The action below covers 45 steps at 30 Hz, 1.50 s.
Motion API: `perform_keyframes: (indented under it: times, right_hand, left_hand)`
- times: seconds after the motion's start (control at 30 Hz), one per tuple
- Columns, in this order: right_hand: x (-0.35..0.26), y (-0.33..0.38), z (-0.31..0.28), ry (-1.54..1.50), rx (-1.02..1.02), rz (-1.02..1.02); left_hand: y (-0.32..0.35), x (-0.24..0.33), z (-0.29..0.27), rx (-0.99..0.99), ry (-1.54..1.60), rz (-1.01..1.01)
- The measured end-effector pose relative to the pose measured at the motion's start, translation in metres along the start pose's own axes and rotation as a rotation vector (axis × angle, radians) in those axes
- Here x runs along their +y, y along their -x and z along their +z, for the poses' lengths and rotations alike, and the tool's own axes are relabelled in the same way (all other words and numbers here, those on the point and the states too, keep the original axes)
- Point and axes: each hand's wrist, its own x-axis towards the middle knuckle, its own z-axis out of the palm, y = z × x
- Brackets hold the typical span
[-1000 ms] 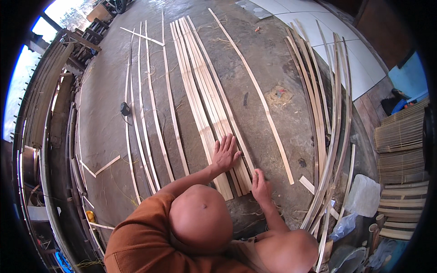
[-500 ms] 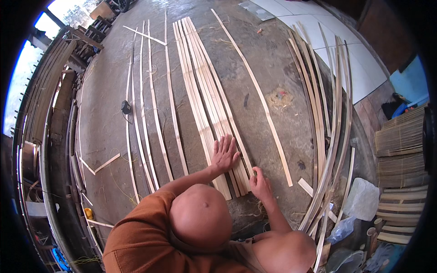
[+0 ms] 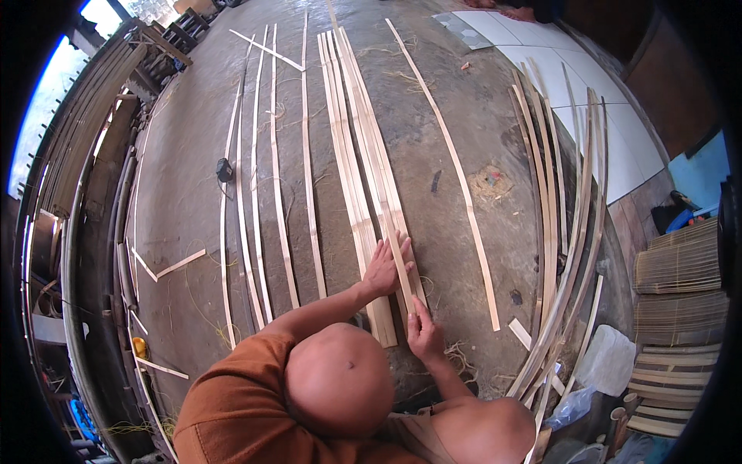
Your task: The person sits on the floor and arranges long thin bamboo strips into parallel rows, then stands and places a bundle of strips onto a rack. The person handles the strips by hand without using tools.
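Note:
A long pale bamboo strip [image 3: 399, 271] is raised at its near end above a bundle of similar strips [image 3: 362, 232] on the floor. My right hand [image 3: 425, 332] pinches the near end of this strip between thumb and fingers. Across the bundle lies my left hand [image 3: 382, 269], its fingers spread. The raised strip crosses over my left hand and hides part of its fingers. Whether those fingers touch the strip, I cannot tell. The bundle is split lengthwise by a narrow dark gap.
Several single strips [image 3: 277, 193] lie to the left, and one strip [image 3: 444, 139] to the right. A loose pile of strips [image 3: 576, 255] leans at far right, near a pale block [image 3: 607, 359] and slatted mats [image 3: 676, 267]. Another person's feet [image 3: 518, 13] show at the top right.
My right hand has moved left and lifted the strip's near end across the bundle and my left hand. My left hand stays on the bundle. The whole view has shifted slightly.

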Motion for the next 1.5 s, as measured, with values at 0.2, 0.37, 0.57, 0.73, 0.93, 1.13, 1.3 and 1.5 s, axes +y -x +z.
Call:
perform_keyframes:
  times: [0.2, 0.37, 0.57, 0.73, 0.93, 1.13, 1.3, 1.5]
  right_hand:
    - [-0.019, 0.000, 0.033, 0.034, -0.067, 0.111]
    - [-0.036, 0.001, 0.038, -0.088, -0.074, 0.022]
    - [-0.046, 0.007, 0.057, -0.128, -0.112, 0.014]
    - [-0.054, 0.015, 0.080, -0.210, -0.241, 0.261]
    - [-0.050, 0.017, 0.107, -0.258, -0.332, 0.210]
    - [-0.052, 0.009, 0.088, -0.222, -0.232, 0.139]
    - [-0.038, -0.020, 0.034, -0.087, 0.016, -0.008]
    - [0.017, -0.032, -0.041, 0.183, 0.015, 0.119]
  left_hand:
    - [0.015, -0.039, -0.009, 0.036, -0.210, -0.223]
    - [0.023, -0.064, -0.014, -0.012, -0.041, -0.185]
    - [0.028, -0.080, -0.037, 0.370, 0.147, -0.224]
    - [0.027, -0.102, -0.062, 0.548, 0.573, -0.505]
    - [0.037, -0.128, -0.056, 0.482, 0.644, -0.522]
    - [0.029, -0.118, -0.065, 0.464, 1.006, -0.628]
    - [0.018, -0.093, -0.054, 0.566, 0.416, -0.351]
    - [0.003, -0.024, -0.021, 0.205, -0.014, -0.046]
